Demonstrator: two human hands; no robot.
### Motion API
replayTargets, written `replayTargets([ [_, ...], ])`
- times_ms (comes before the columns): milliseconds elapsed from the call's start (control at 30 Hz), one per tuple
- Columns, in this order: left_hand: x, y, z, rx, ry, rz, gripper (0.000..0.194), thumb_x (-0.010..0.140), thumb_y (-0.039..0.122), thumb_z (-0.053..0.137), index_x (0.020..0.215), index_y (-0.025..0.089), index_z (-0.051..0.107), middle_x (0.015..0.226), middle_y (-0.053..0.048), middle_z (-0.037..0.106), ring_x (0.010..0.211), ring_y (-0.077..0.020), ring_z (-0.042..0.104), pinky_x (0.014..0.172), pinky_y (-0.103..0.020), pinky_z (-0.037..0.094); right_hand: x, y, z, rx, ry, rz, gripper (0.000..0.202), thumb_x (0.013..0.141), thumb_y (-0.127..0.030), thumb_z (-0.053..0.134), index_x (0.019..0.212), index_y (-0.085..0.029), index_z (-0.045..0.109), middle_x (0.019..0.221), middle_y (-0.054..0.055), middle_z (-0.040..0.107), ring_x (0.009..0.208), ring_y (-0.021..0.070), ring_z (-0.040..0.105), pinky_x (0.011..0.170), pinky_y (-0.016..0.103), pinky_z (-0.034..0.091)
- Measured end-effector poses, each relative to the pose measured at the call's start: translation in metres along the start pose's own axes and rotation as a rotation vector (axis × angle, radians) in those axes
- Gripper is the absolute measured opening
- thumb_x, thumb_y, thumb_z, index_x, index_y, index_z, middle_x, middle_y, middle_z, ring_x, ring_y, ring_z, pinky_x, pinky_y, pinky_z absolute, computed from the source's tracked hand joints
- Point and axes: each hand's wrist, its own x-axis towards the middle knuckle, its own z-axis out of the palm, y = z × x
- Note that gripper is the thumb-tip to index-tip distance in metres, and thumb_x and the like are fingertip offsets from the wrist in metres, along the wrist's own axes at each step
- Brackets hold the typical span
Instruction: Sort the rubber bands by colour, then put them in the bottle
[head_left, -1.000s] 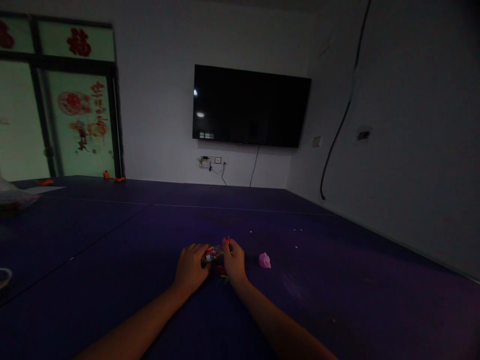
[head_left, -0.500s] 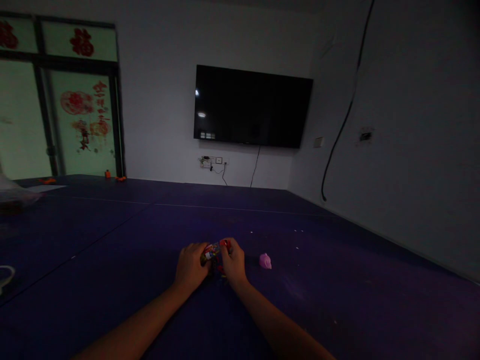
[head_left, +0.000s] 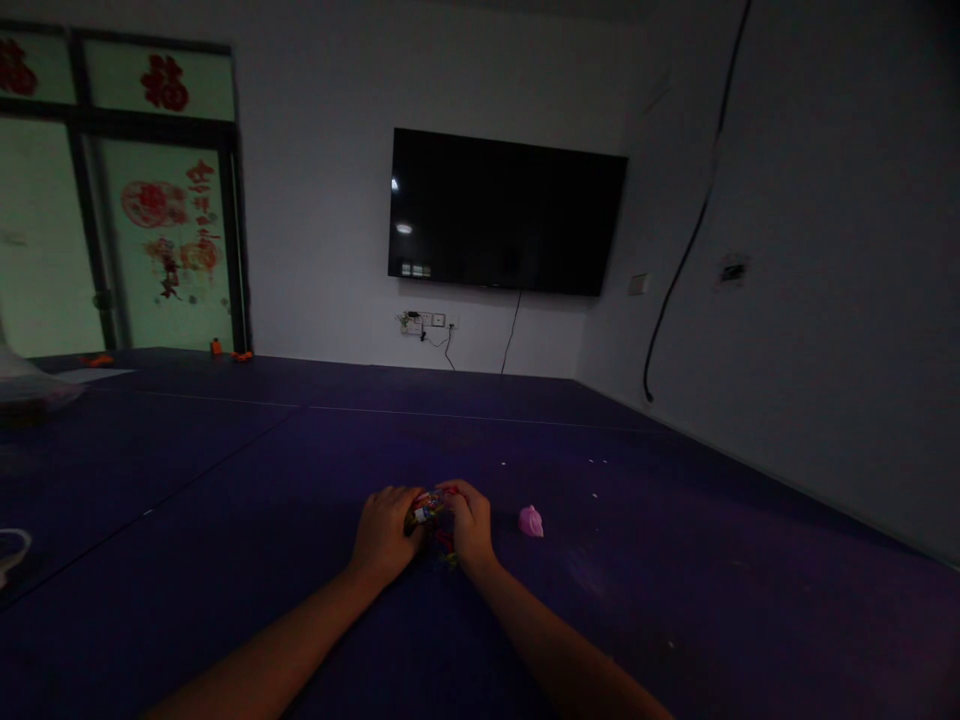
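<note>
My left hand [head_left: 381, 532] is closed around the left side of a small multicoloured toy-like object [head_left: 429, 508], with red, white, blue and yellowish patches. Against its right side are the curled fingers of my right hand [head_left: 471, 528], thumb toward the middle. Much of the object is hidden by my fingers, and the dim light blurs its exact kind. Red and yellow-green bits [head_left: 448, 550] show beneath, between my hands; I cannot tell whether they belong to it. A crumpled-looking pink piece [head_left: 531, 521] lies on the purple floor just right of my right hand.
The purple floor [head_left: 300, 470] carries several tiny white scraps. At the left are a white curved item [head_left: 15, 555] and a translucent bag [head_left: 34, 385]. Small orange things [head_left: 241, 356] lie by the glass door. A television [head_left: 502, 215] hangs on the wall.
The red part near my right fingertips shows less now, and those fingers have dipped slightly over the object. My left hand has hardly moved. The pink piece has stayed put.
</note>
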Motion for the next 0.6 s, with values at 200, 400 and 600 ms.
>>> replayTargets([
  [200,-0.0001,0.0022,-0.0019,0.004,-0.006,0.016,0.036,0.069,0.017,0.057,0.105,0.020,0.061,0.100,-0.008,0.066,0.097,-0.0258,0.056,0.085,-0.040,0.039,0.0006,0.0031,0.0027,0.055,0.047,0.040,0.048,0.084,-0.047,0.037,0.071,-0.014,0.069,0.069,0.009,0.069,0.068,0.0202,0.062,0.063,0.028,0.047],
  [400,-0.0002,0.0023,-0.0017,0.047,-0.021,0.032,0.038,0.071,0.017,0.056,0.108,0.022,0.060,0.100,-0.007,0.066,0.098,-0.0262,0.055,0.086,-0.041,0.038,0.0008,0.0030,0.0042,0.084,0.085,0.138,0.069,0.084,-0.064,0.028,0.071,-0.013,0.072,0.065,0.011,0.069,0.067,0.0227,0.066,0.064,0.031,0.050],
  [600,-0.0008,0.0040,-0.0025,0.088,-0.023,0.055,0.040,0.070,0.016,0.056,0.108,0.022,0.060,0.102,-0.006,0.065,0.099,-0.0256,0.054,0.087,-0.040,0.038,0.0009,0.0030,0.0038,0.093,0.065,0.162,0.073,0.083,-0.067,0.026,0.068,-0.012,0.072,0.062,0.011,0.068,0.062,0.0223,0.066,0.062,0.031,0.050],
])
